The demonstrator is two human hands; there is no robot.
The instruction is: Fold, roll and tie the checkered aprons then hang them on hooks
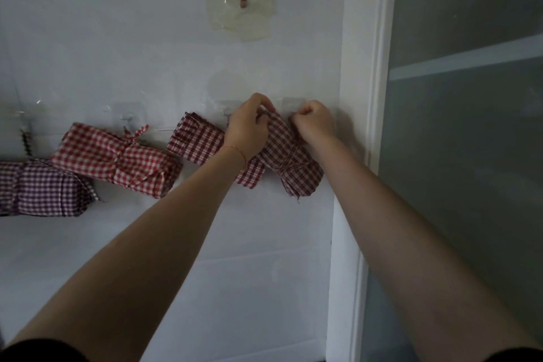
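Both hands reach up to the wall (264, 244): the left hand (248, 126) and right hand (316, 120) pinch the top of a dark red apron roll (289, 156), seemingly at a hook by the door frame (357, 126). Three more rolls (117, 159) hang leftward.

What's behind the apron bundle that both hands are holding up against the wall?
Behind the dark red apron bundle is the white wall. The left hand and right hand cover its top, so any hook there is hidden.
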